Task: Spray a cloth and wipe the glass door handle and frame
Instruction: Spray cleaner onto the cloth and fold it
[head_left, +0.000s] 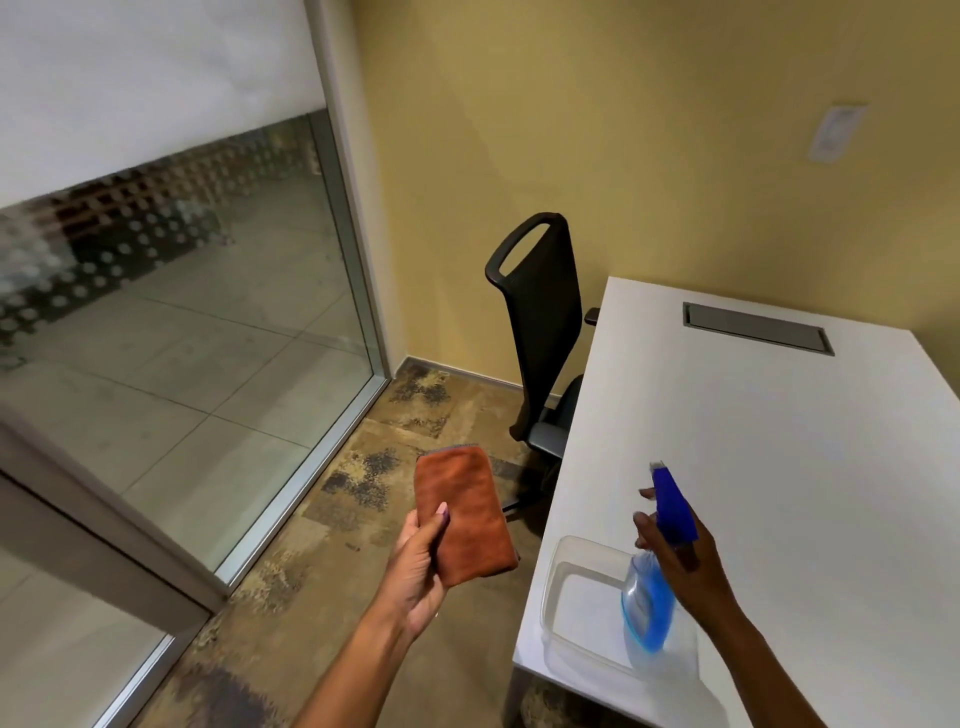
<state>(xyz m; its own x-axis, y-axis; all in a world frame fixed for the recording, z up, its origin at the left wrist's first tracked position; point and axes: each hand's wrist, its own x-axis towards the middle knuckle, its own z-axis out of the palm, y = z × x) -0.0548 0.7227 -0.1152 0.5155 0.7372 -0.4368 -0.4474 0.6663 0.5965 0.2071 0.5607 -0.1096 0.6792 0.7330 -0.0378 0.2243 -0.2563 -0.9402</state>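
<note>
Chair (545, 332) beside table (779, 441), tub (566, 587) aboard

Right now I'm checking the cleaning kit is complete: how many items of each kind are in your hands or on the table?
Cloth: 1, orange cloth in the left hand
Spray bottle: 1, blue spray bottle in the right hand
Clear plastic container: 1, on the white table
Total: 3
</note>
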